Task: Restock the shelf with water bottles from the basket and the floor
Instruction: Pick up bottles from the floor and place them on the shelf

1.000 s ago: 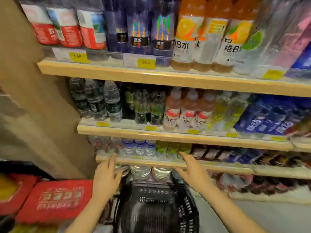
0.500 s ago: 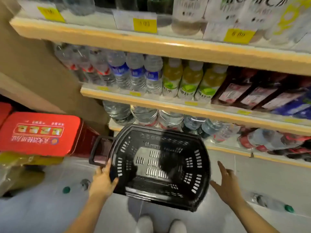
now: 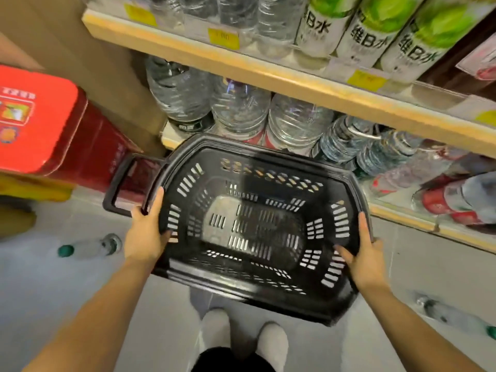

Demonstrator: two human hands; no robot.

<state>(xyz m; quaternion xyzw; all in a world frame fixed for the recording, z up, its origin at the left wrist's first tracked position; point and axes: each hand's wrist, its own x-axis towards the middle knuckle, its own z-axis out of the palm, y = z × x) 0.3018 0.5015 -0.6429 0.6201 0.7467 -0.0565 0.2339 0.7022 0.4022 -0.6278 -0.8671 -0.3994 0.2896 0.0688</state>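
1. The left hand point(image 3: 145, 234) is clasped over the left rim of the black basket point(image 3: 271, 288), thumb inside and fingers outside; the right hand point(image 3: 362, 253) is clasped over the right rim the same way.
2. The basket is empty, its slotted bottom bare, and its far rim sits just beside the big water bottles point(image 3: 239, 108) on the lowest shelf point(image 3: 167, 136).
3. The basket's handle point(image 3: 118, 189) sticks out to the left, close to a red box point(image 3: 40, 122).
4. The shelf above point(image 3: 268, 73) overhangs the big bottles, its front edge carrying yellow price tags point(image 3: 224, 38) too blurred to read.
5. Open grey floor point(image 3: 67, 291) lies on both sides of the basket.
6. One small water bottle point(image 3: 88, 247) with a green cap lies on its side just left of the left hand.
7. Another floor bottle point(image 3: 451, 316) lies at lower right, blurred and partly cut off by the frame edge.
8. Two light shoes point(image 3: 271, 342) stand just below the basket's near edge; whether the basket touches the floor cannot be told.
9. Bottles with green labels point(image 3: 365, 30) at the top are cut off by the frame.
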